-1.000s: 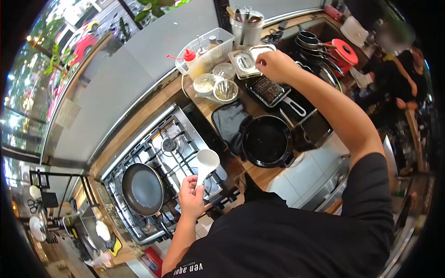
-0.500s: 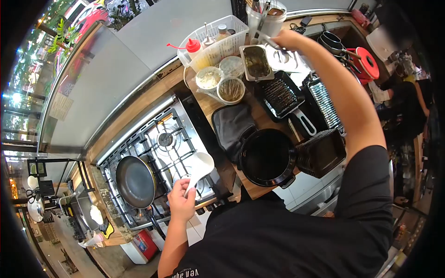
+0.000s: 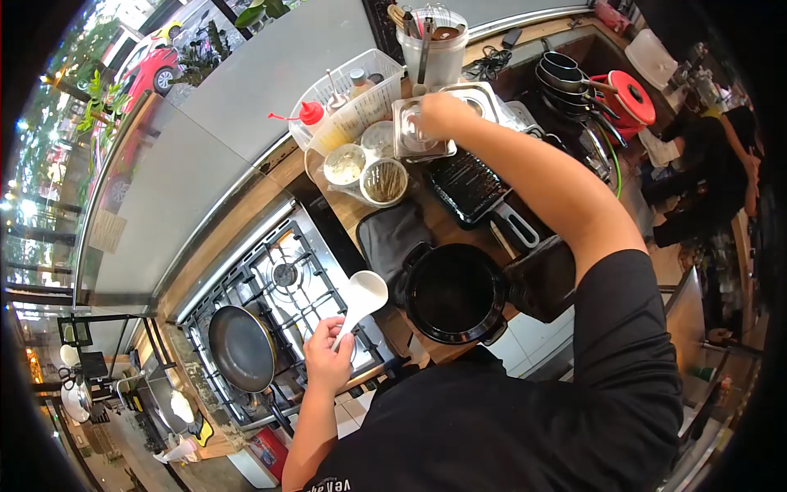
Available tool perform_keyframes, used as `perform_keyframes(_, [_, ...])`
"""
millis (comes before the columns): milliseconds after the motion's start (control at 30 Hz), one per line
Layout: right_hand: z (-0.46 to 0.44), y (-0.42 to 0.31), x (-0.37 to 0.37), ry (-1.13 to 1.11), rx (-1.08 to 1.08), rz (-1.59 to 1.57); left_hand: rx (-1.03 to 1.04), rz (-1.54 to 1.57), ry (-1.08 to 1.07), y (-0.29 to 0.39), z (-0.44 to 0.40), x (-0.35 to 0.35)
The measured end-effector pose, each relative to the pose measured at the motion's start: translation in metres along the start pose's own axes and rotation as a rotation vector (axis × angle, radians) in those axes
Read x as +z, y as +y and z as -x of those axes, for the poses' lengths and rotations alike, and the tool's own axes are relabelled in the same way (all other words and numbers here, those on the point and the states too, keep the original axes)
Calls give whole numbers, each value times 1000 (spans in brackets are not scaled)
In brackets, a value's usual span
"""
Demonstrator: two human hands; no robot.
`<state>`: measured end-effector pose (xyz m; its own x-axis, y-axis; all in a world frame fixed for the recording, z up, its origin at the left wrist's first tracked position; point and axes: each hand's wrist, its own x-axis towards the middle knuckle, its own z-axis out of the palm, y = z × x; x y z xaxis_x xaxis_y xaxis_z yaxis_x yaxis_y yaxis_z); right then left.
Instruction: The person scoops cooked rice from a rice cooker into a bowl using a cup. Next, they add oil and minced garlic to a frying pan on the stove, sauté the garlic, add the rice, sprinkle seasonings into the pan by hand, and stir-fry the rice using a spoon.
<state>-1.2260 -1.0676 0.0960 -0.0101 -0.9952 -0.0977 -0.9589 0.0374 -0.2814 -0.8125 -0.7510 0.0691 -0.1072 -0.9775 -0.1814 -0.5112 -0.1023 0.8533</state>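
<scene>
My left hand (image 3: 329, 357) is closed round the handle of a white ladle (image 3: 366, 293), its bowl tipped up beside the stove. My right hand (image 3: 445, 115) reaches far across the counter to a shiny metal lid (image 3: 410, 139) over a small steel container. Its fingers are bent down at the lid and partly smeared by motion. Just left of that container stand tubs covered with plastic film, one with pale contents (image 3: 345, 165) and one with brownish contents (image 3: 384, 181). A black ribbed grill pan (image 3: 467, 187) lies below the lid.
A frying pan (image 3: 242, 348) sits on the gas stove (image 3: 287, 275). Near my body is a round black pot (image 3: 455, 293), with a dark cloth (image 3: 392, 235) beside it. A bottle basket (image 3: 369, 102), a utensil bucket (image 3: 443, 61) and stacked pans (image 3: 566, 86) line the back.
My right hand has moved left and down, bringing the metal lid over the steel container, whose dark contents showed before. My left hand keeps holding the ladle. The view has shifted a little.
</scene>
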Motion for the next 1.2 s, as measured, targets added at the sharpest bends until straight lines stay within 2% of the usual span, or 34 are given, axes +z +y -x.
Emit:
perform_keyframes(33, [1, 9, -8, 66, 1, -29, 19, -27, 24, -5, 6, -1])
perform_keyframes(100, [-11, 50, -25, 26, 154, 10, -71, 37, 47, -13, 21, -5])
perform_keyframes(167, [-29, 100, -20, -36, 229, 182, -118, 58, 99, -25, 33, -10])
perform_keyframes(200, [-59, 142, -6, -197, 87, 368, -140, 47, 115, -25, 39, -12])
perform_keyframes(267, [-71, 169, 2, -327, 255, 131, -152, 39, 141, -29, 46, -15])
perform_keyframes(300, [-59, 166, -4, -294, 565, -295, -154, 29, 154, -31, 50, -16])
perform_keyframes(367, [-90, 237, 34, -306, 622, -819, -116, -10, 172, -39, 55, -18])
perform_keyframes(433, [-73, 233, 25, -324, 629, -1029, -111, -20, 184, -31, 57, -20])
perform_keyframes(567, [-71, 233, 22, -372, 562, -1064, -207, -57, 186, -23, 62, -23])
perform_keyframes(633, [-73, 226, 22, -364, 578, -1011, -163, -68, 194, -28, 64, -23])
perform_keyframes(767, [-74, 242, 26, -321, 587, -984, -224, 28, 177, -21, 65, -24])
perform_keyframes(967, [-69, 242, -15, -279, 483, -845, -197, 6, 181, -26, 65, -26])
perform_keyframes(1133, [-70, 250, -48, -290, 564, -582, -189, 23, 146, -28, 57, -14])
perform_keyframes(1200, [-67, 267, -44, -287, 585, -642, -179, 15, 149, -32, 57, -9])
